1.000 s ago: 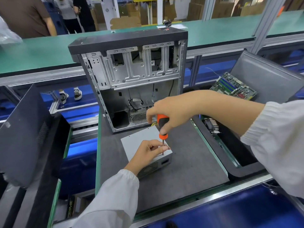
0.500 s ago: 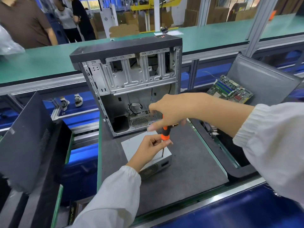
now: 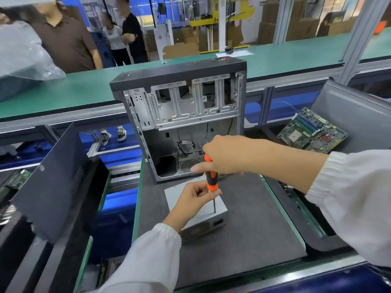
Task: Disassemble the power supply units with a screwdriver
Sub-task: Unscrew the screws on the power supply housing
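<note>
A grey power supply unit (image 3: 203, 220) lies flat on the dark mat (image 3: 249, 225), its vented side toward me. My right hand (image 3: 224, 155) grips the top of an orange and black screwdriver (image 3: 211, 178), which stands nearly upright with its tip on the unit's top near the right edge. My left hand (image 3: 195, 197) rests on the unit, and its fingers pinch the screwdriver at the orange collar. A second power supply (image 3: 187, 162) sits inside the bottom of the open computer case (image 3: 182, 115) just behind.
A black case panel (image 3: 53, 182) leans at the left. A grey bin (image 3: 347, 115) at the right holds a green motherboard (image 3: 313, 132). Behind the case runs a green conveyor belt (image 3: 84, 92), with people standing beyond it.
My right hand shifted its grip on the screwdriver handle, showing more of the handle below it. The left fingers moved up from the shaft to the orange collar. The tip stayed on the unit.
</note>
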The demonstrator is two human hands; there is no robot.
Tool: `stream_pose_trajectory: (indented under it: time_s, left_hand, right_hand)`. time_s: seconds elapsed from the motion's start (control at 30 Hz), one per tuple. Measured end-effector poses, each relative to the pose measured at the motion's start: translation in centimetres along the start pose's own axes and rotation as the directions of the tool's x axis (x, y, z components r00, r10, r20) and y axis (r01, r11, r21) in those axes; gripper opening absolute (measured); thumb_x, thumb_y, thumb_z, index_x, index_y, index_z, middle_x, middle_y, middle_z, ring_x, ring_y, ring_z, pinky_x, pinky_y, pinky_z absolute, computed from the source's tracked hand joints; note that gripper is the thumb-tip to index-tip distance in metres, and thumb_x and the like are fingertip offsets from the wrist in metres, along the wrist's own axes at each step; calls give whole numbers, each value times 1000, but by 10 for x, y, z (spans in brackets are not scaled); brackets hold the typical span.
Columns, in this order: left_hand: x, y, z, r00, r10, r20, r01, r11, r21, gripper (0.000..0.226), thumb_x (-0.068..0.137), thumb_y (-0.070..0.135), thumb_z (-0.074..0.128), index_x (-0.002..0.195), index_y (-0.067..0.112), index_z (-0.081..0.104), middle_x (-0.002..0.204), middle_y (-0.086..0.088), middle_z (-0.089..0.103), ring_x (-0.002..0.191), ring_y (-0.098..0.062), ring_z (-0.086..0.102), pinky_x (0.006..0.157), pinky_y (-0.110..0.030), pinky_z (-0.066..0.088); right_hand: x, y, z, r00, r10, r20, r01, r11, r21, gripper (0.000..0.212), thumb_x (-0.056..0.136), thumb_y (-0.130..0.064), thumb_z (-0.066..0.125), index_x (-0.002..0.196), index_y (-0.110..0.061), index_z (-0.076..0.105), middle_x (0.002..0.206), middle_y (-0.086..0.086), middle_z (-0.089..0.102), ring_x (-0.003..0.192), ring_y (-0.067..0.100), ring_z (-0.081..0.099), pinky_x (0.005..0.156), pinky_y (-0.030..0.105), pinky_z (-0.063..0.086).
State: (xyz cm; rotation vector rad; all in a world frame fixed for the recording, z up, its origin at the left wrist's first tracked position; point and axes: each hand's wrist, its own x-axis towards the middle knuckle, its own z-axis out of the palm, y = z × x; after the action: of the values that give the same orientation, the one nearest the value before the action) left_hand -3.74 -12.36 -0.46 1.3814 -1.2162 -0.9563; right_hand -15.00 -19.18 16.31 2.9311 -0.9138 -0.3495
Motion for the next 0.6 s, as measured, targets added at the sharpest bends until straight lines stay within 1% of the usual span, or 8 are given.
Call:
stream_pose_trajectory:
  time_s: [0.07, 0.13, 0.17, 0.23, 0.33, 0.43, 0.53, 0.6]
  left_hand:
    - [0, 2, 0, 1000, 10, -2, -10, 1000, -13, 35, 90, 18, 70, 88, -16, 60, 65, -12, 14, 68, -31, 20, 73, -15, 39]
    - [1, 2, 1, 1000, 7, -3, -7, 1000, -19, 32, 89, 18, 70, 90, -13, 63, 66, -17, 17, 70, -29, 20, 71, -17, 35]
    - [1, 2, 1, 1000, 7, -4, -7, 1000, -18, 30, 89, 18, 70, 90, -12, 64, 66, -20, 18, 70, -31, 20, 69, -19, 33]
    - [1, 1, 1, 1000, 10, -1, -10, 1000, -15, 32, 89, 17, 70, 87, -14, 62, 64, -25, 19, 70, -36, 20, 71, -20, 33]
    - [2, 2, 1, 1000, 22, -7, -22, 1000, -11, 35, 89, 18, 70, 81, -15, 60, 63, -20, 17, 68, -35, 20, 73, -18, 36]
    - [3, 1, 1, 999, 29, -16, -30, 999, -24, 39, 89, 17, 70, 86, -19, 57, 64, -7, 14, 65, -22, 19, 70, -11, 39]
    - [2, 2, 1, 999, 32, -23, -32, 999, -17, 32, 88, 15, 72, 81, -14, 58, 67, -13, 15, 64, -18, 19, 60, -10, 31]
    - [1, 4, 2, 999, 40, -18, -41, 999, -13, 24, 88, 14, 72, 75, -3, 61, 66, -15, 14, 63, -18, 18, 57, -14, 27]
  right_hand:
    - [3, 0, 0, 999, -43, 24, 43, 999, -7, 41, 98, -50, 40, 93, -11, 52, 69, 2, 48, 54, 16, 48, 48, 28, 36]
    - [4, 4, -7, 978, -116, 172, 105, 992, 74, 21, 98, -27, 48, 115, -17, 50, 84, 3, 48, 59, 16, 51, 47, 27, 39]
    - [4, 6, -11, 959, -155, 237, 127, 984, 127, 28, 95, -23, 53, 123, -22, 46, 93, 2, 46, 64, 16, 53, 50, 26, 43]
    - [5, 10, -14, 951, -181, 250, 141, 975, 169, 41, 91, -38, 60, 127, -27, 43, 101, 1, 44, 77, 20, 57, 62, 30, 52]
    - [5, 5, -11, 992, -29, 123, 19, 996, 85, 62, 83, -72, 47, 107, -15, 50, 81, 3, 53, 62, 24, 67, 54, 30, 50]
    - [10, 2, -1, 999, -27, 31, 28, 999, -27, 52, 95, -60, 40, 78, -10, 47, 69, 7, 55, 58, 25, 61, 48, 29, 40]
    - [12, 7, -7, 967, -147, 207, 144, 989, 30, 20, 96, -28, 54, 111, -15, 50, 101, 8, 54, 81, 28, 62, 57, 31, 47]
    - [10, 11, -14, 936, -202, 287, 179, 978, 102, 44, 89, -33, 64, 127, -27, 41, 100, 0, 43, 86, 25, 60, 62, 29, 50]
